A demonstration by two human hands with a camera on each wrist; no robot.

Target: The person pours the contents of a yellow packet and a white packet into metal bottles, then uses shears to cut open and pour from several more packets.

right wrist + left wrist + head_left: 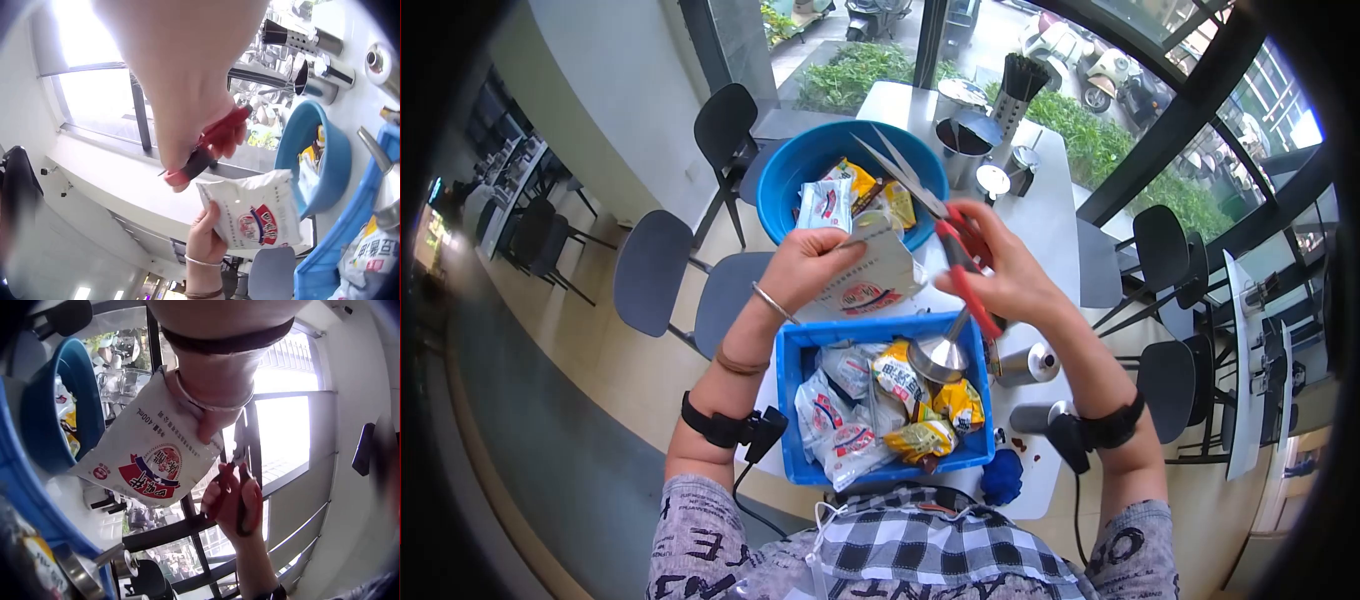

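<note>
My left hand (pixel 805 265) pinches the upper edge of a white printed pouch (pixel 870 285), marked 400 mL in the left wrist view. The pouch hangs above the far side of a blue crate (pixel 784 400). In my right hand (pixel 1015 275) is a pair of red-handled scissors (pixel 962 275), the fingers curled through and around its handles. Its blades are parted and point up and away, past the pouch's top corner. White and yellow pouches (pixel 830 415) fill the crate, and a metal funnel (pixel 940 358) lies on them, spout upward.
Behind the crate, a round blue tub (pixel 772 195) holds more white and yellow packets. Metal canisters (pixel 968 140) and a perforated holder of chopsticks (pixel 1020 85) stand at the far right. A metal bottle (pixel 1030 367) and a dark blue scrunched item (pixel 1002 477) lie right of the crate.
</note>
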